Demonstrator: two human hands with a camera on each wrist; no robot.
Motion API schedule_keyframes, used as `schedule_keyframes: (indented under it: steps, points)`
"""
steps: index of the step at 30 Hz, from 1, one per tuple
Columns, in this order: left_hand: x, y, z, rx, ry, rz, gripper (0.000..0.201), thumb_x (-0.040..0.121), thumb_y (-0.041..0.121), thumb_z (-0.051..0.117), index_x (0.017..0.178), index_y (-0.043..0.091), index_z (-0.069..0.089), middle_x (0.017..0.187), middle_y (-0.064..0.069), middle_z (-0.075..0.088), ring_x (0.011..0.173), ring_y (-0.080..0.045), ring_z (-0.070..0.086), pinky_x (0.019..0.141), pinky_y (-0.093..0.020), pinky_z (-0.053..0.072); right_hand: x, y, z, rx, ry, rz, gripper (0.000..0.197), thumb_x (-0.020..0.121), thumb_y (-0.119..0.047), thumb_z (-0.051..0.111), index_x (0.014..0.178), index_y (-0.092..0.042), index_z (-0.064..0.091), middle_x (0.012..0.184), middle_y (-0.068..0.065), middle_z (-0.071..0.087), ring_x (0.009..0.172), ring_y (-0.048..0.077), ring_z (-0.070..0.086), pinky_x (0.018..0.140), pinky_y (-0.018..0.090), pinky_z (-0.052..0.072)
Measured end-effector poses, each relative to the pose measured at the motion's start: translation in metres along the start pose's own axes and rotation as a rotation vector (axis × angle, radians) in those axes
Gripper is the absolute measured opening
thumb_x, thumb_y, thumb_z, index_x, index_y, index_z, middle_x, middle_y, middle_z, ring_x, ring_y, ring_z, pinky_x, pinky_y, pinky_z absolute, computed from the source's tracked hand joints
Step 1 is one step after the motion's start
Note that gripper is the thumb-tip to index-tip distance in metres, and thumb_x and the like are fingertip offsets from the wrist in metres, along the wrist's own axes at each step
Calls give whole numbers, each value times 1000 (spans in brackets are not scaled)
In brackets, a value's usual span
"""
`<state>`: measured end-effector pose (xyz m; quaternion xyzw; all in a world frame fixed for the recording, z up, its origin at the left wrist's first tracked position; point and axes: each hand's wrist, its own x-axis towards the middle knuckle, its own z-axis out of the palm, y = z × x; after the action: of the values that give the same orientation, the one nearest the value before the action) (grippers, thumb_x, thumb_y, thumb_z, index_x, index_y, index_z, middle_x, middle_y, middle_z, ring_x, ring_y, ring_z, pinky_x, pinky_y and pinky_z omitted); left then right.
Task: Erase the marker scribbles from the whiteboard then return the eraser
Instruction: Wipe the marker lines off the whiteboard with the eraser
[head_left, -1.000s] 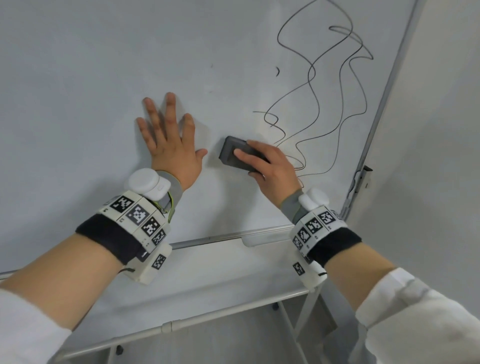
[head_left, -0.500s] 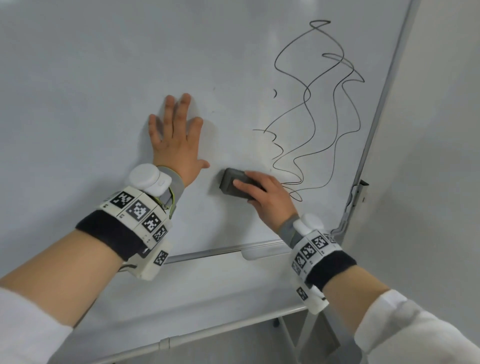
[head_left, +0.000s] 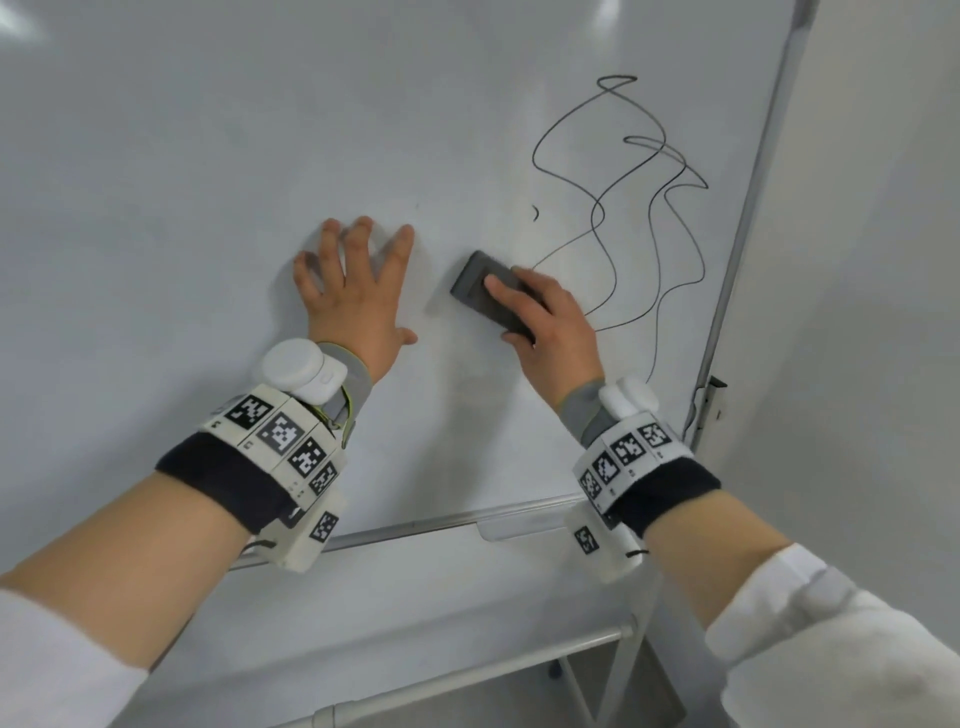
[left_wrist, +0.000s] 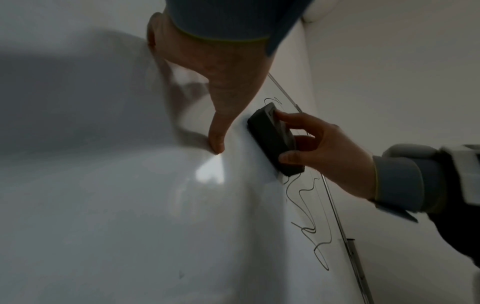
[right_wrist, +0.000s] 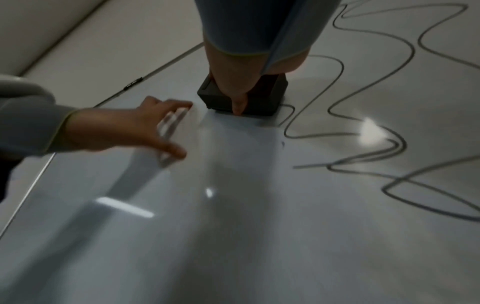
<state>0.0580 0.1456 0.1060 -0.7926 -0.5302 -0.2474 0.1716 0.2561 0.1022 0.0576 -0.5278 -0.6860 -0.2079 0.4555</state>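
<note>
1. Since a second ago, the lower left loops of the marker scribbles (head_left: 628, 208) have gone from the whiteboard (head_left: 182, 182).
2. Right hand (head_left: 558, 332) grasps the dark eraser (head_left: 480, 283), thumb on one edge and fingers over the top, pressing it flat against the board at the scribbles' left edge.
3. Left hand (head_left: 353, 296) lies released, fingers spread flat on the board just left of the eraser.

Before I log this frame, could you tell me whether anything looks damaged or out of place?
Nothing stands out: the right hand holds the dark rectangular eraser against the white whiteboard, beside black marker scribbles.
</note>
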Motion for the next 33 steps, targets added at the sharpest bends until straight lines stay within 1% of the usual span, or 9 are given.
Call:
schedule_keyframes:
  steps: [4,7,11,16,18,22,25,29,33]
  points:
    - [6,-2,-3,17,31,38,87,72,38,74,141,25,22,153,-13,-3,141,-36,-11,111,-56,-1,7,8,-11,-21,-56,-54,64,68,6,73,125,-19,57,129,13,53,112,35,52,96,39,43]
    - [14,0,-9,48,48,81,74,72,38,74,130,19,32,153,-12,-19,140,-35,-20,111,-53,-10,38,21,-32,10,47,83,65,71,3,71,129,-22,54,133,8,49,120,27,48,100,34,39]
    - [21,3,-13,42,23,114,65,72,34,75,119,12,36,154,-9,-20,141,-34,-18,113,-51,-7,54,24,-43,18,109,197,65,76,-1,69,132,-27,49,138,2,44,125,18,43,101,25,34]
    - [22,5,-12,37,25,108,63,72,32,75,118,12,37,155,-7,-17,141,-33,-17,113,-51,-6,22,8,-21,-35,-35,-36,65,70,2,74,128,-20,55,131,11,52,115,31,52,96,35,42]
    - [22,5,-13,30,24,108,63,71,32,76,117,12,38,155,-6,-15,141,-33,-16,113,-51,-6,30,15,-28,-54,-40,-55,64,71,2,73,128,-20,55,131,12,51,115,31,52,97,36,43]
    - [23,6,-14,39,15,105,62,71,35,76,116,14,38,155,-5,-15,141,-32,-16,113,-51,-5,72,30,-53,0,117,163,64,77,-3,67,134,-24,47,138,8,43,125,24,43,104,28,33]
    - [25,9,-16,28,19,89,66,70,35,76,119,16,38,156,-5,-10,142,-32,-13,113,-52,-1,87,26,-54,-7,141,224,65,81,-4,64,137,-27,43,141,5,40,127,20,39,103,19,26]
    - [29,12,-20,41,30,61,81,70,40,75,134,25,29,155,-6,-2,141,-33,-5,110,-55,9,79,13,-42,-40,78,106,65,80,-5,65,137,-27,44,139,5,42,124,21,44,97,26,36]
    - [34,15,-24,82,38,29,110,68,47,74,144,37,-4,152,-5,7,139,-33,5,106,-54,19,84,21,-48,-75,36,41,64,80,-6,67,137,-26,44,139,6,43,123,22,45,97,24,35]
